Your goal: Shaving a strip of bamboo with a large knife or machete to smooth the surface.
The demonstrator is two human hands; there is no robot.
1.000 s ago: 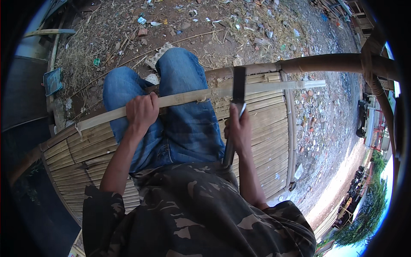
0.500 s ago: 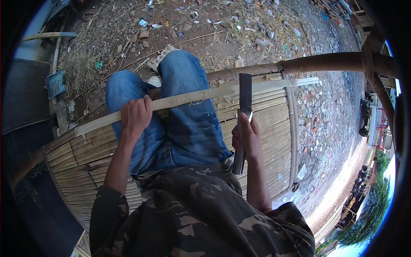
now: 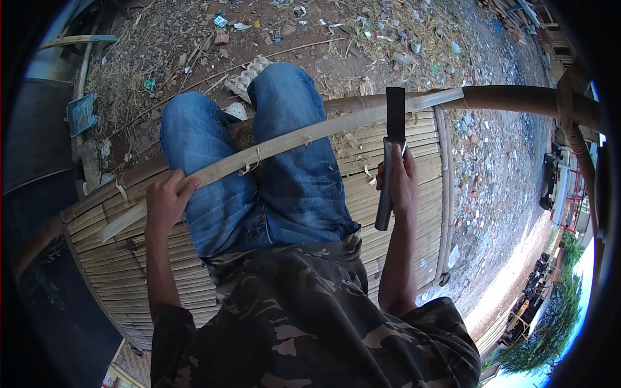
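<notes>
A long, pale bamboo strip (image 3: 284, 141) lies slantwise across my jeans, its right end higher and farther off than its left. Near its left end my left hand (image 3: 169, 199) is closed around it, thumb on top. My right hand (image 3: 399, 178) grips a knife (image 3: 395, 116) by its round grey handle, the dark, square-ended blade pointing away from me. Toward its right part the strip passes by the blade; whether the edge touches it I cannot tell. Thin curled shavings (image 3: 244, 170) hang from the strip and fall around it.
I sit on a bamboo slat platform (image 3: 401, 213) edged by a thick bamboo pole (image 3: 504, 97). Beyond my knees is a littered dirt floor (image 3: 310, 55) with an egg tray (image 3: 249, 76). A blue plastic piece (image 3: 81, 115) hangs at the left.
My left hand has moved left and nearer to me along with the strip. The knife has shifted right and farther away, and more curled shavings show.
</notes>
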